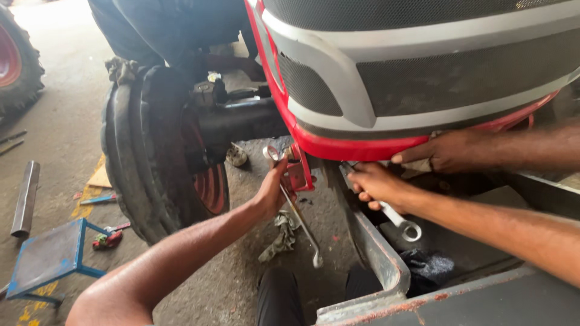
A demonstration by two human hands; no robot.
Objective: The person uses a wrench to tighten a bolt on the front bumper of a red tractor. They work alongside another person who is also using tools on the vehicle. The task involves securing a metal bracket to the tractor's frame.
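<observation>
The left hand (pixel 273 188) is closing around a long spanner (pixel 294 208), gripping it near its upper end beside the red bracket (pixel 299 172) under the tractor's red bumper (pixel 338 147); the shaft is hanging down past the wrist. The right hand (pixel 377 184) is wrapping tightly around a second spanner (pixel 400 222), its ring end sticking out below the fist. Farther right, another person's hand (pixel 450 151) is pressing against the bumper's underside.

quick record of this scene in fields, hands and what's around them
left hand: holds a long spanner at the red bracket
right hand: grips a ring spanner under the bumper
other hand: another person's, on the bumper's lower edge
nearby: front wheel, rag, blue stool
</observation>
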